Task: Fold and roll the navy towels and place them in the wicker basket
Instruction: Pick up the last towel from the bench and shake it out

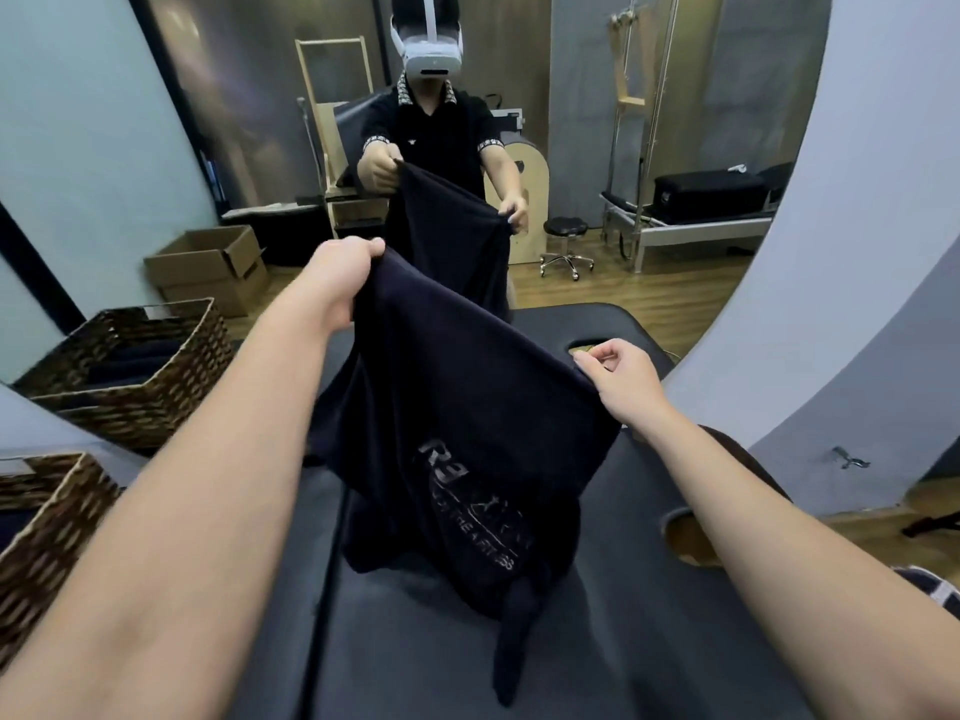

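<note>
At lower centre one soft navy towel [467, 407] with grey lettering hangs over the smooth padded table [649, 641]; left hand [343, 275] and right hand [621, 379] pinch its upper corners; beyond, at left, one woven wicker basket [156, 397] holds rolled towels.

Wicker basket [47, 532] at lower left: running off the left edge, interior not showing. Navy towel [467, 407]: pale printed lettering is lying creased and reversed, too broken to read in full, and the cloth is hiding the fingertips of the left hand [343, 275] at its corner. Both forearms are leaving the picture at the bottom edge.
</note>
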`<state>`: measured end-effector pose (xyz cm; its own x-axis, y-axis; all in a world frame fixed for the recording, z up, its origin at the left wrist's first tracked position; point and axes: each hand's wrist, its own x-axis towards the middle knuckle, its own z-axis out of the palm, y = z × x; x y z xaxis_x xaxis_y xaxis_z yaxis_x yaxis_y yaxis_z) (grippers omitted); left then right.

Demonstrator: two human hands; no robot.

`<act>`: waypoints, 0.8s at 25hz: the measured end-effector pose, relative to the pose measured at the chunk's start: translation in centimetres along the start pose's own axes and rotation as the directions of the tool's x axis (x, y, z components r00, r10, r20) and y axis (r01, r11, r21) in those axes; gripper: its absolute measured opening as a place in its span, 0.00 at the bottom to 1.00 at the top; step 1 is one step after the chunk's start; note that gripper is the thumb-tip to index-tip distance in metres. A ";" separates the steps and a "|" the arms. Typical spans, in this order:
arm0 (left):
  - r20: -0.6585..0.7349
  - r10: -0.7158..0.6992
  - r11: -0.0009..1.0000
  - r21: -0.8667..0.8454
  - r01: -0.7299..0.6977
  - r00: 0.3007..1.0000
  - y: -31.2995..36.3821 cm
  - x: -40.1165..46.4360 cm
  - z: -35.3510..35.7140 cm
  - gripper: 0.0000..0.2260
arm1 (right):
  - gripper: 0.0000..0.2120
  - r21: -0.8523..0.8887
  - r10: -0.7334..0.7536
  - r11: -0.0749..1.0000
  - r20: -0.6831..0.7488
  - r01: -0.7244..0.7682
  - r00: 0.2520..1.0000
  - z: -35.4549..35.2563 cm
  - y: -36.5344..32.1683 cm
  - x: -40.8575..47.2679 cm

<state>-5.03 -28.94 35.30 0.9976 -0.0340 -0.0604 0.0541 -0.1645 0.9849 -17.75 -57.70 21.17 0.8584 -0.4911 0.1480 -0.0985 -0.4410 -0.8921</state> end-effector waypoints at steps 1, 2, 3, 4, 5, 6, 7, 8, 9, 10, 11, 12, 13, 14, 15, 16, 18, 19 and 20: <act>0.104 -0.083 0.995 0.070 0.076 0.991 1.0 -0.8 -0.3 0.11 | 0.09 0.005 -0.019 1.000 0.005 0.019 1.000 0.3 -0.2 -0.1; 0.214 -0.175 0.966 0.226 0.126 0.961 1.5 -1.7 -0.7 0.14 | 0.08 0.036 -0.020 0.999 0.011 0.020 1.000 0.7 -0.6 -0.2; 0.290 -0.249 0.913 0.388 0.125 0.924 1.4 -2.5 -1.0 0.17 | 0.05 0.103 -0.001 0.995 0.021 -0.001 1.000 1.0 -1.2 -0.3; 0.339 -0.305 0.865 0.489 0.110 0.890 0.9 -3.3 -1.1 0.19 | 0.03 0.198 0.028 0.980 0.049 -0.037 0.998 1.3 -2.0 -0.4; 0.361 -0.339 0.839 0.534 0.106 0.869 0.0 -3.5 -1.4 0.19 | 0.05 0.289 0.052 0.954 0.085 -0.075 0.995 1.5 -2.9 -0.6; 0.365 -0.344 0.845 0.522 0.115 0.865 -0.8 -3.5 -1.7 0.17 | 0.07 0.356 0.063 0.929 0.116 -0.101 0.991 1.6 -3.7 -0.8; 0.352 -0.330 0.866 0.482 0.133 0.876 -1.6 -3.2 -2.0 0.14 | 0.09 0.401 0.072 0.908 0.142 -0.124 0.987 1.7 -4.3 -0.9; 0.332 -0.322 0.893 0.416 0.169 0.887 -2.1 -2.9 -2.6 0.11 | 0.10 0.424 0.076 0.895 0.164 -0.140 0.983 1.6 -4.7 -1.1; 0.295 -0.313 0.915 0.350 0.203 0.903 -2.7 -2.5 -3.4 0.09 | 0.10 0.433 0.085 0.888 0.180 -0.157 0.980 1.5 -4.6 -1.3; 0.268 -0.298 0.933 0.283 0.220 0.916 -3.3 -2.2 -4.2 0.08 | 0.09 0.423 0.106 0.887 0.200 -0.183 0.974 1.5 -4.0 -1.5; 0.260 -0.284 0.948 0.221 0.230 0.923 -4.3 -1.7 -5.0 0.06 | 0.07 0.388 0.148 0.893 0.226 -0.228 0.963 1.4 -2.9 -1.9; 0.276 -0.279 0.955 0.184 0.234 0.920 -5.6 -1.6 -5.7 0.05 | 0.04 0.333 0.196 0.900 0.266 -0.281 0.944 1.5 -1.3 -2.4; 0.296 -0.296 0.949 0.198 0.245 0.908 -7.7 -1.5 -6.1 0.06 | 0.05 0.241 0.254 0.910 0.323 -0.338 0.912 1.7 0.5 -3.2; 0.308 -0.339 0.930 0.254 0.266 0.889 -10.7 -1.7 -6.1 0.11 | 0.08 0.107 0.318 0.918 0.378 -0.382 0.870 2.1 2.5 -4.1; 0.321 -0.402 0.896 0.329 0.297 0.858 -14.1 -2.2 -5.8 0.14 | 0.11 -0.028 0.383 0.913 0.401 -0.406 0.832 2.6 4.6 -5.1; 0.324 -0.477 0.851 0.403 0.337 0.817 -18.0 -3.0 -5.3 0.15 | 0.13 -0.129 0.439 0.895 0.414 -0.426 0.797 3.1 6.6 -6.2; 0.286 -0.609 0.750 0.510 0.420 0.740 -25.4 -5.1 -4.0 0.14 | 0.12 -0.205 0.563 0.820 0.458 -0.534 0.688 4.0 10.4 -8.8; 0.252 -0.666 0.700 0.535 0.473 0.702 -28.5 -6.2 -3.6 0.12 | 0.11 -0.224 0.633 0.756 0.491 -0.615 0.599 4.3 12.1 -10.3; 0.208 -0.714 0.652 0.546 0.526 0.669 -30.9 -7.3 -3.3 0.11 | 0.11 -0.255 0.692 0.689 0.508 -0.678 0.512 4.6 13.5 -11.8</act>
<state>-13.89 -20.37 5.86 0.6197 -0.1101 -0.7771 0.5361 -0.6638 0.5215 -26.90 -54.41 5.44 0.6275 -0.1749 -0.7587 -0.7784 -0.1629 -0.6063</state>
